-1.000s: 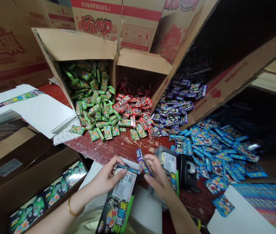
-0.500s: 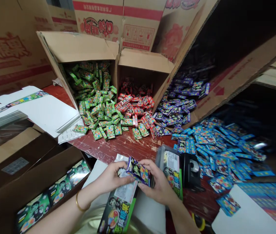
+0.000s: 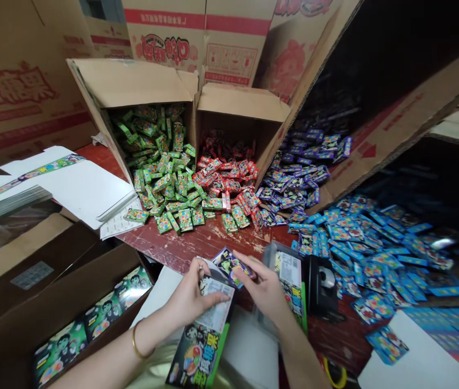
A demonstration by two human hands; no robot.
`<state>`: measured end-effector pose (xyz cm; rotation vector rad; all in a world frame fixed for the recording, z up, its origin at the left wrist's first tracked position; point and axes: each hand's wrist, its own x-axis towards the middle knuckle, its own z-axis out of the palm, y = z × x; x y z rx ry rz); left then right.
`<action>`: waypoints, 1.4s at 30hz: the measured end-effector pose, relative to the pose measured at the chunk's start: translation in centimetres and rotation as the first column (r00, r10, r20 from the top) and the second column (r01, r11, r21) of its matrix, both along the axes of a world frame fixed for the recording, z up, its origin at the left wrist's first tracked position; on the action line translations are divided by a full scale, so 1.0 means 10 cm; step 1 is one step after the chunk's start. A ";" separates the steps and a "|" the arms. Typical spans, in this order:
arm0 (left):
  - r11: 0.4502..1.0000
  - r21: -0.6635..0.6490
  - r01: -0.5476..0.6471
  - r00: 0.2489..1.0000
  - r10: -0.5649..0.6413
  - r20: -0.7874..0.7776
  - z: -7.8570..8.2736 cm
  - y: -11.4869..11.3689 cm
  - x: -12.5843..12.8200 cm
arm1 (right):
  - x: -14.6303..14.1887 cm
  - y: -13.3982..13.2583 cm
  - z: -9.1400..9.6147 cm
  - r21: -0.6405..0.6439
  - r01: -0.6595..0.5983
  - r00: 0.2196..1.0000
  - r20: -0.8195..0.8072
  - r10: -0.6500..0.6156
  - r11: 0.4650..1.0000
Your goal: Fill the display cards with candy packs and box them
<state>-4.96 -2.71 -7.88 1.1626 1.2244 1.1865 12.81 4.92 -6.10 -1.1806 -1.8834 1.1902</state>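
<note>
My left hand point(image 3: 184, 302) is closed around the upper end of a tall black and green candy carton point(image 3: 200, 348), its thumb lying across the pale label. The carton leans against my lap with its top end tilted away. My right hand point(image 3: 265, 286) grips a small purple candy box point(image 3: 229, 265) between thumb and fingers, at the carton's open top end. Whether more small boxes sit behind this one is hidden. To the right of my right hand, a similar black and green carton point(image 3: 294, 294) stands in a clear plastic container point(image 3: 268, 256).
Tipped boxes spill green point(image 3: 168, 183), red point(image 3: 229, 178), purple point(image 3: 294, 183) and blue candy boxes point(image 3: 359, 237) onto the red table point(image 3: 152, 243). A black tape dispenser point(image 3: 324, 286) stands at right. At left, an open brown carton point(image 3: 103, 265) holds several green packs; white card sheets point(image 3: 79, 186) lie behind it.
My left hand has let go of the purple candy box and now grips the carton. My right hand has brought the purple box to the carton's top. The view has shifted slightly.
</note>
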 end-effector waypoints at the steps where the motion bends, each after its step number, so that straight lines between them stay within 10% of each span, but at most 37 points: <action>1: 1.000 -0.001 0.008 0.999 -0.008 0.038 -0.01 0.00 0.00 | 0.05 0.01 0.05 0.028 -0.039 0.998 0.058 0.037 0.999; 11: 0.992 -0.047 0.116 0.931 -0.092 0.354 0.09 0.01 0.07 | 0.15 0.06 0.25 -0.092 -0.180 0.983 0.028 0.183 0.979; 16: 0.997 -0.008 0.076 0.963 -0.072 0.258 0.09 0.03 0.01 | 0.06 0.01 0.10 -0.044 -0.066 0.993 -0.099 0.061 0.997; 25: 1.000 0.014 0.023 1.000 -0.023 -0.018 -0.09 0.07 -0.17 | -0.03 0.08 0.15 0.038 -0.320 0.946 0.074 0.316 0.947; 30: 0.991 -0.061 0.115 0.983 -0.123 -0.134 -0.14 0.07 -0.17 | 0.13 0.92 -0.16 0.097 0.278 0.957 0.059 -0.284 0.956; 35: 1.000 0.025 -0.002 0.994 0.005 -0.109 -0.09 0.04 -0.13 | 0.17 1.61 -0.37 0.102 0.440 0.897 0.010 -0.443 0.892; 42: 0.998 -0.015 -0.055 0.996 0.054 -0.077 -0.31 0.04 -0.21 | 0.22 1.05 -0.11 -0.206 0.311 0.909 -0.221 -0.354 0.928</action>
